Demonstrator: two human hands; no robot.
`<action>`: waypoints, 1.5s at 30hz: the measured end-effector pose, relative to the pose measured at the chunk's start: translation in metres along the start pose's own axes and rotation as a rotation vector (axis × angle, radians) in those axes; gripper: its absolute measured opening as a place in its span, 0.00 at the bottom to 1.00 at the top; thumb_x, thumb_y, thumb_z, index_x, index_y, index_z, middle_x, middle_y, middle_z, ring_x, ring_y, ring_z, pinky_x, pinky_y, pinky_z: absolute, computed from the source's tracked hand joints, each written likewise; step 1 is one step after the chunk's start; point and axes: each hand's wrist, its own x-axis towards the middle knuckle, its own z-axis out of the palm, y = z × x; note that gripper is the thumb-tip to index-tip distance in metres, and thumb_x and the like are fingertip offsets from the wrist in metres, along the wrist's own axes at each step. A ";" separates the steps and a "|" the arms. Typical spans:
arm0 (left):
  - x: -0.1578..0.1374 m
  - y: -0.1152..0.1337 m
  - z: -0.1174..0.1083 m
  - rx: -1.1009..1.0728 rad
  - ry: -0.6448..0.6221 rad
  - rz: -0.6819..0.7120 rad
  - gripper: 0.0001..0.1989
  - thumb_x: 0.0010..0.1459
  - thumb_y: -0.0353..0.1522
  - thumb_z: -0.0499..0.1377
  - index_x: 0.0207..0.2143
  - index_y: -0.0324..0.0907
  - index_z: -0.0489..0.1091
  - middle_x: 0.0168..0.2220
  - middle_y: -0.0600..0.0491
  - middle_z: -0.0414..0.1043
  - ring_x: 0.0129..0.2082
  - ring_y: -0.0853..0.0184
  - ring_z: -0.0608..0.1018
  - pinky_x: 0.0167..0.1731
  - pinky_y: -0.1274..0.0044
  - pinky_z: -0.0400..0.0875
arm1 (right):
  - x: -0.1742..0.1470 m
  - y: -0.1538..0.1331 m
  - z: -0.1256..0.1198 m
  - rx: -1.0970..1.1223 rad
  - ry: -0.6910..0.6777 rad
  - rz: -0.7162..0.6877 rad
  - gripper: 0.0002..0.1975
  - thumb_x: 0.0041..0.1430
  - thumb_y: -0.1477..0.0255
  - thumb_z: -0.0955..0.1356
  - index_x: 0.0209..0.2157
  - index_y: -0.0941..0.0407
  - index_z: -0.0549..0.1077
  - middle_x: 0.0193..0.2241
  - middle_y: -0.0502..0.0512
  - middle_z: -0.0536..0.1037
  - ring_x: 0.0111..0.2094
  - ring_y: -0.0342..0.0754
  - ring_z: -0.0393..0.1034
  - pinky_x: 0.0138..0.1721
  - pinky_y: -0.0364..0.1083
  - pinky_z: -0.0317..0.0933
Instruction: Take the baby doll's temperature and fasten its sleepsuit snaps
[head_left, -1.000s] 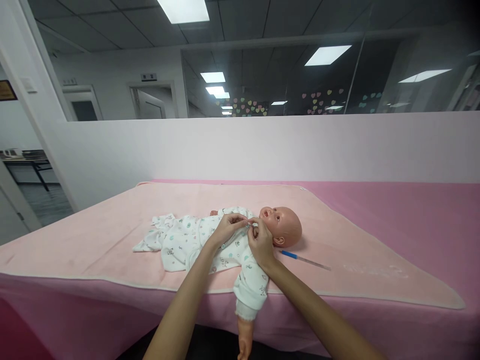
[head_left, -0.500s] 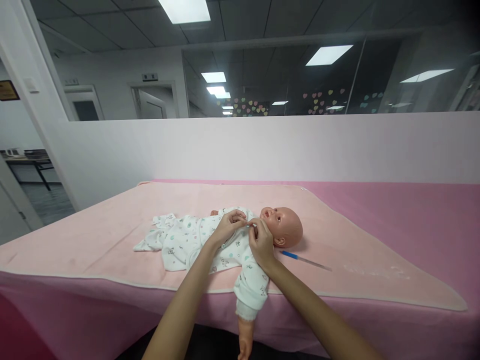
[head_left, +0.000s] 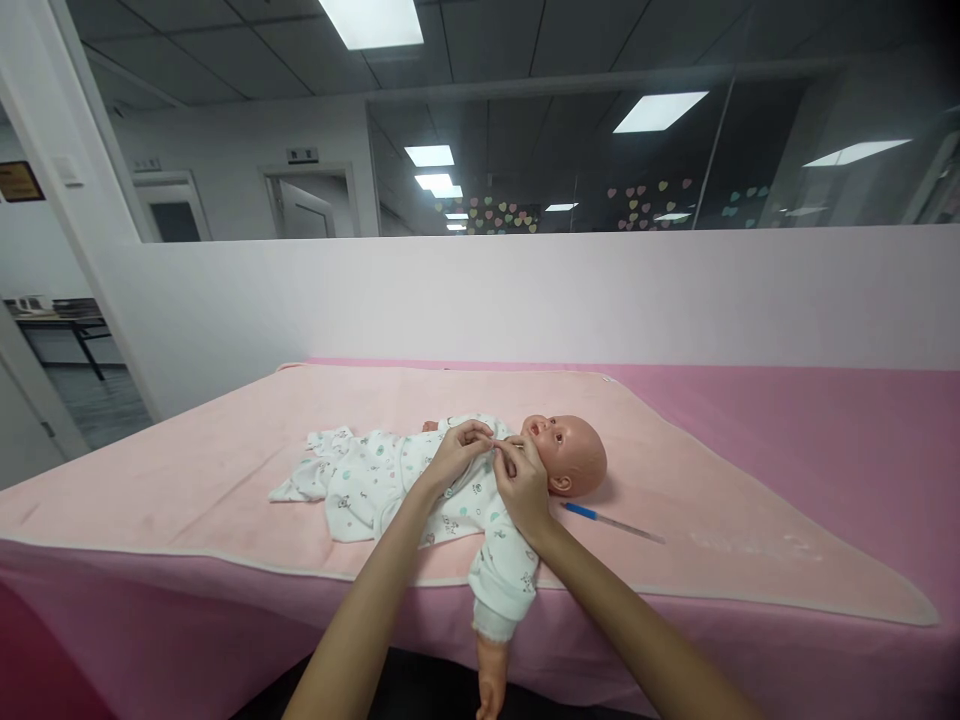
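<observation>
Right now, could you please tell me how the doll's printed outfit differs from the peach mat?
The outfit is white with small printed figures; the mat is peach with a pale edge. The outfit is folded around the doll, while the mat lies spread over the pink cloth. The outfit is also much smaller than the mat. Both look like fabric.

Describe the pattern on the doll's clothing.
White clothing with small scattered green and dark prints, best in the head view.

The scene is viewed from the person's head, forward and down, with the left hand (head_left: 454,457) and right hand (head_left: 524,487) framed close by, the white partition (head_left: 525,300) beyond.
</observation>
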 end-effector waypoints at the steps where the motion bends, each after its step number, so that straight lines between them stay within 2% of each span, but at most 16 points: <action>1: 0.000 0.000 0.000 0.000 0.004 0.003 0.10 0.46 0.33 0.60 0.31 0.39 0.67 0.24 0.56 0.66 0.27 0.73 0.70 0.29 0.81 0.63 | 0.000 0.000 0.000 -0.008 -0.001 -0.003 0.12 0.57 0.74 0.59 0.36 0.56 0.72 0.30 0.55 0.67 0.29 0.44 0.64 0.30 0.44 0.61; 8: -0.001 0.000 0.000 0.006 0.006 0.023 0.08 0.46 0.32 0.59 0.30 0.39 0.67 0.26 0.55 0.67 0.30 0.72 0.70 0.32 0.81 0.63 | -0.001 0.001 0.000 -0.036 -0.014 -0.005 0.11 0.57 0.74 0.59 0.38 0.56 0.71 0.31 0.54 0.69 0.27 0.43 0.63 0.30 0.43 0.61; 28: 0.000 -0.001 0.000 0.062 -0.014 0.052 0.11 0.46 0.35 0.61 0.32 0.38 0.69 0.25 0.54 0.67 0.28 0.72 0.70 0.30 0.80 0.63 | 0.000 -0.003 -0.002 0.015 -0.023 0.035 0.06 0.56 0.75 0.60 0.32 0.56 0.68 0.26 0.51 0.69 0.24 0.42 0.61 0.28 0.42 0.57; 45: 0.003 -0.007 -0.001 0.030 0.026 0.049 0.10 0.44 0.33 0.62 0.29 0.37 0.69 0.25 0.54 0.68 0.29 0.72 0.71 0.32 0.79 0.64 | -0.001 0.000 0.000 -0.024 -0.050 0.024 0.07 0.56 0.74 0.60 0.34 0.57 0.68 0.31 0.53 0.70 0.28 0.43 0.63 0.30 0.42 0.59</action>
